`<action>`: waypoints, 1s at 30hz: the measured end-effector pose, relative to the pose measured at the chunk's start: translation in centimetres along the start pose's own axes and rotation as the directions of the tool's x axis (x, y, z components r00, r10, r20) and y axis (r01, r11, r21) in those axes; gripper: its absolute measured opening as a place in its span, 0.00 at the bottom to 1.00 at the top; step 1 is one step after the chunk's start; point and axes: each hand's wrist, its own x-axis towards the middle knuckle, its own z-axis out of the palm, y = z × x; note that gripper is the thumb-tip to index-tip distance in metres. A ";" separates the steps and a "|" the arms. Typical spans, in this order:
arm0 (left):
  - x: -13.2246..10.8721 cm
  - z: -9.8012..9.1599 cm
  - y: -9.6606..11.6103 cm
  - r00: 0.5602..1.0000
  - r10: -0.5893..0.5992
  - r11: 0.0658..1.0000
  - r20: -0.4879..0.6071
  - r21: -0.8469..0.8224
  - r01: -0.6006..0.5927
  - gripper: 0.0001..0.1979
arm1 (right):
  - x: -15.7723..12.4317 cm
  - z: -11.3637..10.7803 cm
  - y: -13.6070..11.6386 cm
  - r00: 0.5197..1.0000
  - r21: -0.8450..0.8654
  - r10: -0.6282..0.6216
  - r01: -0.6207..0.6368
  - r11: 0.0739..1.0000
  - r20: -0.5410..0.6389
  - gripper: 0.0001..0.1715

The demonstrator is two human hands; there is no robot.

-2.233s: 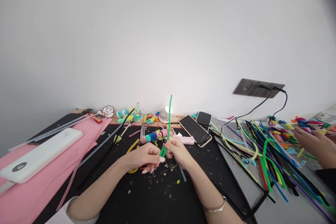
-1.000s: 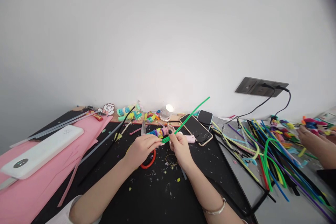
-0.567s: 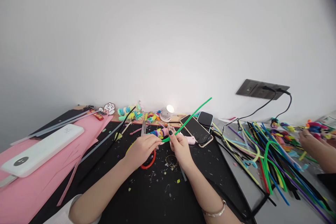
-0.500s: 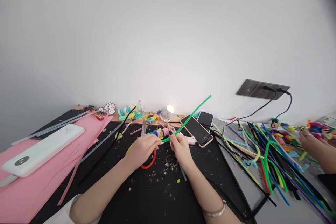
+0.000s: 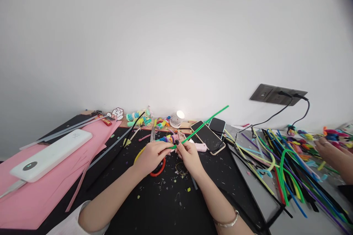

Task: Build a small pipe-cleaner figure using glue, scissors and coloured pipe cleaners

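A long green pipe cleaner [image 5: 205,124] slants up to the right over the black mat [image 5: 171,205]. My left hand [image 5: 151,156] pinches its lower end and my right hand [image 5: 187,157] grips it just beside, both hands closed on it. Under my left hand lies a red ring [image 5: 159,169] and a yellow strip. A multicoloured wound piece [image 5: 167,139] lies just beyond my fingers, beside scissors [image 5: 152,134].
Two phones [image 5: 210,135] lie behind my right hand. A heap of coloured pipe cleaners [image 5: 286,161] covers the right side, where another person's hand [image 5: 332,154] works. Pink sheets [image 5: 41,187] and a white power bank [image 5: 51,154] sit left. Cables run to a wall socket [image 5: 277,94].
The green pipe cleaner stood upright earlier; it has swung down to the right and now slants lower. Both hands stayed pinched on its lower end.
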 end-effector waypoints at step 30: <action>0.3 -0.3 0.8 0.986 -0.036 0.999 0.165 -0.017 0.040 0.09 | -0.4 -0.3 -0.2 0.985 -0.337 -0.168 0.151 0.929 -0.023 0.20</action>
